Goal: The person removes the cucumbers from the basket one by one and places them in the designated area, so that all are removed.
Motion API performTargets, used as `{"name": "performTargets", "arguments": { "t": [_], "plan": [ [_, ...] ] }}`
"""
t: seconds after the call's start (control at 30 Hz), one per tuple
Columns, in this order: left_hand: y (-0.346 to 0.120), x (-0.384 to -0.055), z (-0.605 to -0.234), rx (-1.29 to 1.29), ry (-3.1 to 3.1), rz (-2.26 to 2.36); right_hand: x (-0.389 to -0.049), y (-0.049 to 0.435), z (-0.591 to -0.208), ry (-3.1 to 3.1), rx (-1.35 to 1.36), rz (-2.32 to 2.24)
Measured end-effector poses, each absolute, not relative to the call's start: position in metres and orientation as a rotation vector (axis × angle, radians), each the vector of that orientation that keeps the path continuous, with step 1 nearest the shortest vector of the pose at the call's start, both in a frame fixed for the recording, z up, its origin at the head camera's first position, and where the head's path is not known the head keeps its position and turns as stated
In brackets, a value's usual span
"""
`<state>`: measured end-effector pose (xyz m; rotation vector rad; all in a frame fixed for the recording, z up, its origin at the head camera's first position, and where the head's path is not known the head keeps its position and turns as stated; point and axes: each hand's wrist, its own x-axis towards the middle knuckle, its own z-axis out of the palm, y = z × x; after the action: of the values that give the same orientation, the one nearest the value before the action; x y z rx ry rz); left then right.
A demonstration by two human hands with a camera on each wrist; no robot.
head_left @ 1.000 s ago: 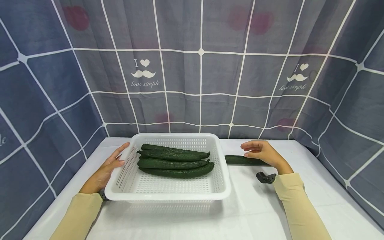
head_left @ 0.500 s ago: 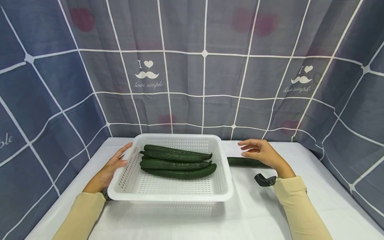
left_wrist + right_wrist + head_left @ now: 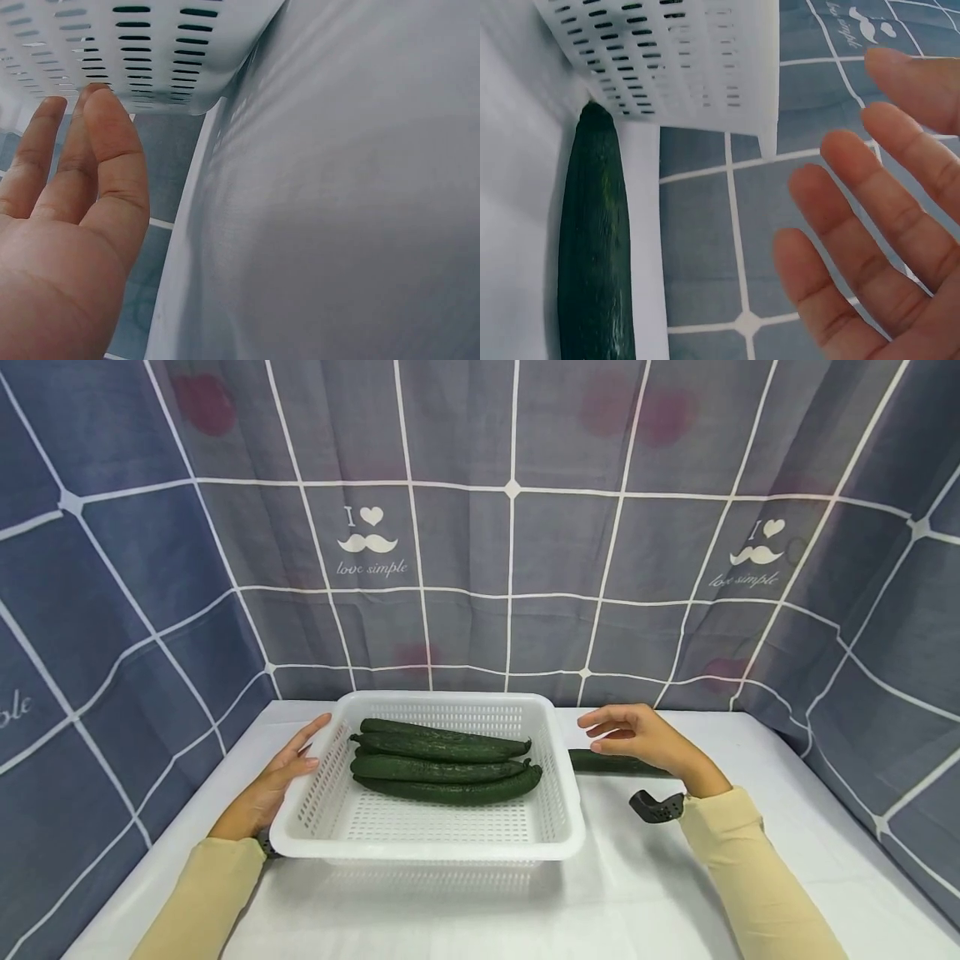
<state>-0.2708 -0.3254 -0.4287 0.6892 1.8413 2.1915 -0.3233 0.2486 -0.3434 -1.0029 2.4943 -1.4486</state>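
Observation:
A white perforated plastic basket [image 3: 427, 850] stands on the table with several dark green cucumbers [image 3: 450, 793] lying side by side in it. At its left wall is my left hand [image 3: 272, 785], fingers extended and thumb near the rim; in the left wrist view the fingertips [image 3: 109, 124] reach the slotted wall, though contact is hard to tell. Another cucumber [image 3: 596, 247] lies on the table right of the basket, one end close to its wall. My right hand [image 3: 641, 743] hovers over that cucumber, holding nothing, its fingers loosely bent and spread towards the basket.
A white cloth [image 3: 630, 893] covers the table. Blue-grey checked curtain [image 3: 555, 543] encloses the back and both sides. A black wrist-worn device [image 3: 657, 807] juts out beneath the right wrist.
My right hand has moved a little left, closer to the basket. The left hand, basket and cucumbers keep their places; the head view has shifted slightly.

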Motion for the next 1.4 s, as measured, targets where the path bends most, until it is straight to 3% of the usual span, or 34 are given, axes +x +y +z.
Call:
{"name": "performTargets", "arguments": {
  "t": [0.8,1.4],
  "plan": [
    [-0.325,-0.27,-0.429,0.643,1.855,2.188,-0.348,0.225,-0.317,2.175,-0.933,-1.404],
    [-0.325,-0.271,-0.428,0.687,1.832,2.203,-0.364,0.178,-0.307,2.097,-0.947,-1.53]
  ]
}}
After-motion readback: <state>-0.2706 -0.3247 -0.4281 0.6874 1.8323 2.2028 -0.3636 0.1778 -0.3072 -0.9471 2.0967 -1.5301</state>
